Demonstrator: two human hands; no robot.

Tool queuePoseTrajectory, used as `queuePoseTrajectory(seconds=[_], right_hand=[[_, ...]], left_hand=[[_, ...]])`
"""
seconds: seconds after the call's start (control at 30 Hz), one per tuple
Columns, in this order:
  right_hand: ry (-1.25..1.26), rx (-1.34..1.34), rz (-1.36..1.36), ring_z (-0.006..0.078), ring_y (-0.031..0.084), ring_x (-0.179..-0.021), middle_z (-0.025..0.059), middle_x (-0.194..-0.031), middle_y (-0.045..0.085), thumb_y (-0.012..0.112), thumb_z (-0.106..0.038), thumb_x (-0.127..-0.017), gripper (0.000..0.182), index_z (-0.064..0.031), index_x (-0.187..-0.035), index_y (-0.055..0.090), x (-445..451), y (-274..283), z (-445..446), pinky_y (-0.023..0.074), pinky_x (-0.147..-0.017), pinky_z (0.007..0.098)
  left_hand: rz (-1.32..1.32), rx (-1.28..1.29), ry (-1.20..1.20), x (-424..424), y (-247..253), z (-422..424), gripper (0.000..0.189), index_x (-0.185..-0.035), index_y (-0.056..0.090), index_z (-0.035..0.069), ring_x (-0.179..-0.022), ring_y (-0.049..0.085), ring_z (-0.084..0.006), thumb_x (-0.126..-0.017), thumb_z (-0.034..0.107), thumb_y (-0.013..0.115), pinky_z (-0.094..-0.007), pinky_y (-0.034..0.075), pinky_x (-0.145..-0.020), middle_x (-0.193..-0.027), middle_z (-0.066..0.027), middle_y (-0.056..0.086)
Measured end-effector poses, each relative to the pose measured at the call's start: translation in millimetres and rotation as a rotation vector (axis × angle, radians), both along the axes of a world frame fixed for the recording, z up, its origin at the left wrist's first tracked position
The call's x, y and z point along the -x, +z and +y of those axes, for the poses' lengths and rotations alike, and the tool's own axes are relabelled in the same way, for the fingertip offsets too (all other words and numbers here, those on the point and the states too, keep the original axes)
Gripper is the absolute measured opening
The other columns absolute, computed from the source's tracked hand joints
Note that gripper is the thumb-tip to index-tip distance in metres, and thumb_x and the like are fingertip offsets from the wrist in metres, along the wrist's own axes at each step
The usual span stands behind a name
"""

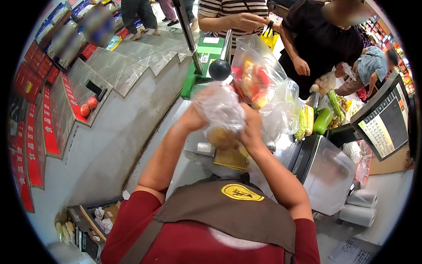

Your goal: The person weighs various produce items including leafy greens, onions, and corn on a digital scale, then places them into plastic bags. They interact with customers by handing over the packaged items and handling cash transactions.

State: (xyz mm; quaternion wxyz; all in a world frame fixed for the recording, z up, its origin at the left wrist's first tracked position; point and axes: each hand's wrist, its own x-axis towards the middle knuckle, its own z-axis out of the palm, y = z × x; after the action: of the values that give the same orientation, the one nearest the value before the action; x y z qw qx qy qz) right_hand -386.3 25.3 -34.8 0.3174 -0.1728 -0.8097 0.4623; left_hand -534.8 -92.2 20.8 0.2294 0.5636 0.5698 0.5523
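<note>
My left hand [192, 116] and my right hand [252, 129] grip the gathered upper part of a clear plastic bag [221, 105] from its two sides. Motion blurs both the bag and my fingers. Round brownish produce [222, 138] hangs in the bottom of the bag, its kind unclear. Below it shows a flat yellow-brown piece [231, 161] on the counter. Just beyond my right hand stands a large clear bag [255, 74] with red and yellow contents. Another clear bag [280, 112] lies beside it, to the right.
Behind the bag rises a black ball [220, 70] by a green stand [191, 84]. Corn [308, 120], a green gourd [322, 121] and a keyed weighing machine [382, 127] are at right. Two people face the counter; one holds a bag of round produce [323, 85]. Steps [132, 71] run along the left.
</note>
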Motion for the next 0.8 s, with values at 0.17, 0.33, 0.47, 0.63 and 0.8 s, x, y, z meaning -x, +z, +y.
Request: queuePoseTrajectory(seconds=[0.17, 0.33, 0.47, 0.63, 0.8], right_hand=[[-0.115, -0.132, -0.112, 0.0422, 0.061, -0.084, 0.0197, -0.083, 0.065, 0.058, -0.016, -0.087, 0.015, -0.0070, -0.096, 0.066, 82, -22, -19, 0.0482, -0.071, 0.0471], [-0.105, -0.093, 0.018, 0.0285, 0.064, -0.066, 0.0130, -0.072, 0.064, 0.058, -0.024, -0.091, 0.022, -0.0031, -0.093, 0.067, 43, 30, -3, 0.0499, -0.062, 0.0367], [-0.014, -0.051, 0.326, 0.0127, 0.060, -0.050, 0.0065, -0.057, 0.057, 0.054, -0.031, -0.095, 0.035, -0.0013, -0.082, 0.065, 47, 136, -1, 0.0450, -0.049, 0.0270], [0.197, -0.102, 0.105, 0.0232, 0.061, -0.052, 0.0136, -0.057, 0.056, 0.059, -0.034, -0.090, 0.034, -0.0011, -0.079, 0.062, 39, 125, -25, 0.0453, -0.050, 0.0321], [0.492, -0.446, -0.343, 0.0300, 0.059, -0.063, 0.0101, -0.071, 0.054, 0.064, -0.034, -0.086, 0.033, -0.0082, -0.104, 0.052, -47, 6, -91, 0.0489, -0.058, 0.0422]], left_hand=[[0.020, -0.097, 0.441, 84, -31, -7, 0.020, -0.101, 0.067, 0.004, -0.099, 0.061, -0.0227, -0.082, 0.011, 0.067, -0.0342, 0.048, -0.084, -0.108, -0.0119, 0.062], [-0.401, -0.129, 0.436, 91, -50, -20, 0.028, -0.112, 0.062, 0.005, -0.103, 0.061, -0.0189, -0.086, 0.014, 0.068, -0.0333, 0.048, -0.088, -0.115, -0.0084, 0.062], [-0.676, -0.373, 0.425, 71, -62, -19, 0.033, -0.117, 0.059, 0.006, -0.103, 0.060, -0.0181, -0.086, 0.012, 0.067, -0.0344, 0.048, -0.091, -0.113, -0.0045, 0.062], [-0.615, -0.307, 0.490, 62, -68, -36, 0.041, -0.126, 0.053, 0.004, -0.110, 0.058, -0.0209, -0.087, 0.011, 0.065, -0.0365, 0.044, -0.098, -0.122, -0.0074, 0.059], [-0.667, -0.388, 0.379, 62, -93, -51, 0.053, -0.136, 0.045, 0.002, -0.121, 0.052, -0.0236, -0.087, 0.011, 0.064, -0.0380, 0.039, -0.104, -0.131, -0.0103, 0.054]])
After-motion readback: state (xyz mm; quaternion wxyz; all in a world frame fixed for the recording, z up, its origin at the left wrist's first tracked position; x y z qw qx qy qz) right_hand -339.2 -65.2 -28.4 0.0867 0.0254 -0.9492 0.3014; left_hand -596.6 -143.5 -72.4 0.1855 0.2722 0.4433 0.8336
